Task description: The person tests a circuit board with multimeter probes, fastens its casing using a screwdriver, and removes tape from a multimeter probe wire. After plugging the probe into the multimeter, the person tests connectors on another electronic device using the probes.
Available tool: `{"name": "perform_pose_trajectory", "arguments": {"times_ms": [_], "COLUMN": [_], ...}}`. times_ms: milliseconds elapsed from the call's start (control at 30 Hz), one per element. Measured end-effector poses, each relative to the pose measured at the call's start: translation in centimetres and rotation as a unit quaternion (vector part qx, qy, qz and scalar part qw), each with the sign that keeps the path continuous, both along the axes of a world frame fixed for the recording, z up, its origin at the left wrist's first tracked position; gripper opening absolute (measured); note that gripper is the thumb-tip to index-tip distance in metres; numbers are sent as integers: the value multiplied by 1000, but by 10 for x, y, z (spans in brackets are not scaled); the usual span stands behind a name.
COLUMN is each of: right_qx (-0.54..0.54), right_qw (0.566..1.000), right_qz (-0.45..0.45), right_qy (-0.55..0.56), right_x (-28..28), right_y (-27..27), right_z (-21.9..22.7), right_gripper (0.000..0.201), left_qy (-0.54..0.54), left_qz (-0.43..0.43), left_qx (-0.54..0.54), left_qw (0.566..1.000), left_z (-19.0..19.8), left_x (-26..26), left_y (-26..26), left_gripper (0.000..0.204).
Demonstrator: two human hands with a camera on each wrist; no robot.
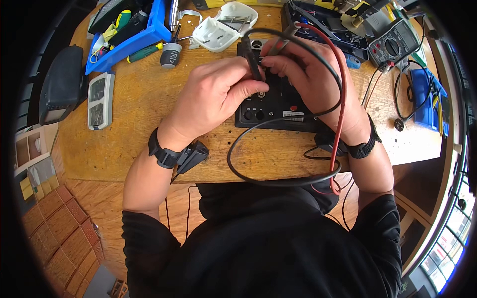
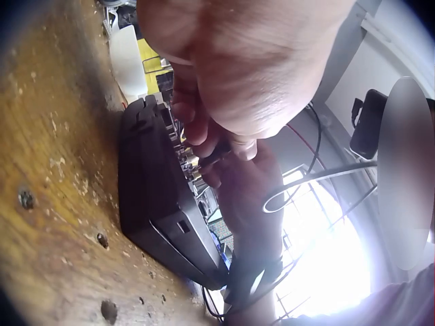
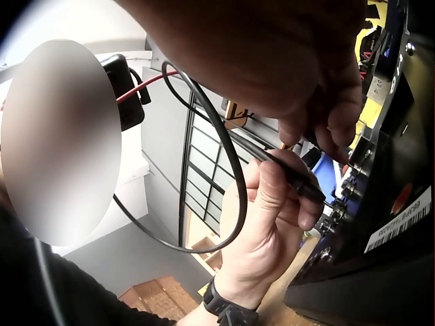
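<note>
A black box with sockets, a barcode label and a red spot lies on the wooden table. Between thumb and fingers the left hand pinches a black probe, its tip end at the box's row of connectors. The right hand is over the box's upper part, thumb and fingers drawn together; in the head view a dark, slim piece shows between them, most of it hidden. A black cable and a red cable loop past the right forearm.
A multimeter lies at the back right beside a crowded tool box. White open case, blue tray and screwdriver are at the back left. A clear-lidded case and black device lie left, a blue bin right.
</note>
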State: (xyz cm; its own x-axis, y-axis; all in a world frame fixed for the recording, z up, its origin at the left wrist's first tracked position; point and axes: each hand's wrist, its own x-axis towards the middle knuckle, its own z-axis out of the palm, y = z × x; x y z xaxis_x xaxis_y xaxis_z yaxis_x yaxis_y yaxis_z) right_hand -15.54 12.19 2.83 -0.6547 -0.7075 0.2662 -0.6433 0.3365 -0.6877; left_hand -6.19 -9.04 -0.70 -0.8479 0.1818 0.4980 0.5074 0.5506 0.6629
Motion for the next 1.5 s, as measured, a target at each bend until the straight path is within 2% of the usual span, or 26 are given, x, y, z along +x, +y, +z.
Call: {"name": "perform_pose_trajectory", "arguments": {"times_ms": [67, 133, 467, 567, 667, 767, 800, 933, 1000, 1067, 1267, 1433, 1500], "right_qx": [10, 15, -4, 14, 16, 8, 7, -2, -8, -73, -82, -23, 6], "right_qw": [1000, 1000, 1000, 1000, 999, 1000, 1000, 1000, 1000, 997, 996, 999, 1000], "right_qz": [4, -6, 15, -7, -7, -10, -11, -17, -13, 8, 25, -1, -7], "right_qy": [8, 15, -3, 4, 46, 16, 17, 10, 7, 18, 41, 23, 15], "right_x": [0, 1, 2, 2, 0, 2, 2, 3, 2, 1, 0, 1, 2], "right_y": [0, -2, 1, -2, -2, -1, -1, 0, -1, -3, -1, 0, 0], "right_z": [1, 0, 5, 2, -3, 0, 0, -1, -2, -7, -9, -2, -3], "right_gripper": [20, 21, 21, 19, 18, 18, 18, 18, 18, 18, 18, 18, 18], "left_qy": [-11, 21, 10, 36, 30, 61, 62, 13, -67, -72, -72, -38, 53], "left_qz": [1, -5, -5, -4, -29, 29, 28, -5, -27, -32, -42, -73, 6], "left_qx": [5, -40, -28, -64, -104, 46, 44, 34, -5, -19, -40, -95, 64], "left_qw": [1000, 999, 1000, 997, 994, 997, 997, 999, 997, 997, 996, 992, 997], "left_z": [0, 5, 0, 5, 9, 9, 11, 12, 12, 9, 8, 15, 10], "left_x": [0, 1, 0, 1, 5, 4, 3, 0, 0, -2, -3, -2, -3], "left_y": [1, 1, 0, 2, 2, -3, -6, -24, -28, -28, -26, -27, -24], "left_gripper": [20, 21, 24, 25, 16, 15, 15, 17, 15, 15, 15, 16, 14]}}
